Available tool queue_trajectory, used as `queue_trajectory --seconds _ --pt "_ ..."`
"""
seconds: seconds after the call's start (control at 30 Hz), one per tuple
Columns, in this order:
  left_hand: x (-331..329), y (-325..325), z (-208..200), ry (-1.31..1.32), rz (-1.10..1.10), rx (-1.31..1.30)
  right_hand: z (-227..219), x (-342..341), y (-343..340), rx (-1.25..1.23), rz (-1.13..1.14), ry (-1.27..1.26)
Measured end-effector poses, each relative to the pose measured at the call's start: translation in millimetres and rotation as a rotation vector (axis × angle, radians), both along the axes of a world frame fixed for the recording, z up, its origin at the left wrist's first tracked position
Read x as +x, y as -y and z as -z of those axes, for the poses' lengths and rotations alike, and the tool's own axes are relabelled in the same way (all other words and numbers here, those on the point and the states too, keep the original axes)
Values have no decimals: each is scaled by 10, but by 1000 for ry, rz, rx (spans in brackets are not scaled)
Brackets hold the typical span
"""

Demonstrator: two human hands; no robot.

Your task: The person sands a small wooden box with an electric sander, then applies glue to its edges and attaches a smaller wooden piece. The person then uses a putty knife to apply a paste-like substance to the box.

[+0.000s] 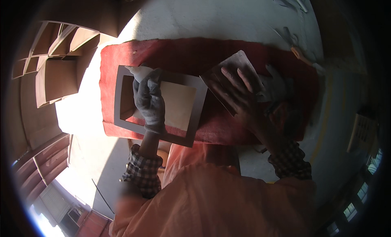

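My left hand (150, 100), in a grey work glove, is closed around a white squeeze bottle (141, 73) with a pointed nozzle. It is above a grey rectangular frame (198, 100), whose opening shows a pale inner panel (177, 103) and brown side walls. To the right, my bare right hand (238, 90) grips a flat brown board (240, 59) with a light dusty edge. Its fingers are spread across the board's face; the underside is hidden. Beside that board, a grey glove (279, 84) lies on the red cloth (175, 49).
The red cloth covers a light work surface (183, 17). An orange-handled tool (299, 54) and scraps (287, 0) lie toward the far right. Wooden compartment shelving (59, 80) stands at the left. A slatted crate (360, 133) is at the far right.
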State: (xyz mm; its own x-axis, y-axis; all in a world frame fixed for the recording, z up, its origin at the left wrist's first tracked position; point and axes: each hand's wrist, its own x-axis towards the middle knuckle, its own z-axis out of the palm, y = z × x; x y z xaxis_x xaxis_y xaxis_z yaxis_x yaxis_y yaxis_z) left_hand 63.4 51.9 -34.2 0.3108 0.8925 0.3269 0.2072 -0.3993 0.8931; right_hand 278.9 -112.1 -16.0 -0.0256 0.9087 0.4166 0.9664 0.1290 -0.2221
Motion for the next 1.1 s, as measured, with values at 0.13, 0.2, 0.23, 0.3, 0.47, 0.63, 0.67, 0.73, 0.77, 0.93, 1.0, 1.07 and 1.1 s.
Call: queue_trajectory --seconds 0.13,0.2,0.23,0.3,0.47,0.63,0.67,0.73,0.77,0.93,1.0,1.07,1.1 --pt "43 13 -22 34 7 -16 204 76 -134 -85 23 -50" --pt "43 11 -33 33 6 -7 143 136 -159 -10 54 -34" --pt "31 9 -42 23 1 2 105 156 -183 29 68 -31" --pt "22 7 -25 34 -8 -6 86 34 -109 -15 -61 6" --pt "7 -16 59 44 10 14 133 313 -270 -107 130 157" --pt "-46 -16 62 -16 12 21 58 242 -314 -185 138 -123" --pt "-62 -22 94 -13 12 18 57 185 -304 -179 94 -116" --pt "-50 -14 109 15 7 14 87 69 -264 -172 10 -103" --pt "-38 -6 109 28 6 10 110 43 -243 -170 -30 -97" --pt "-102 3 182 37 -3 -25 187 72 -78 -159 -16 -168" --pt "-111 10 197 48 -7 -43 197 84 -37 -125 -9 -180" --pt "-101 16 203 60 -4 -65 148 67 -104 -128 13 -173" --pt "-94 19 201 65 -2 -62 131 62 -127 -129 24 -170"
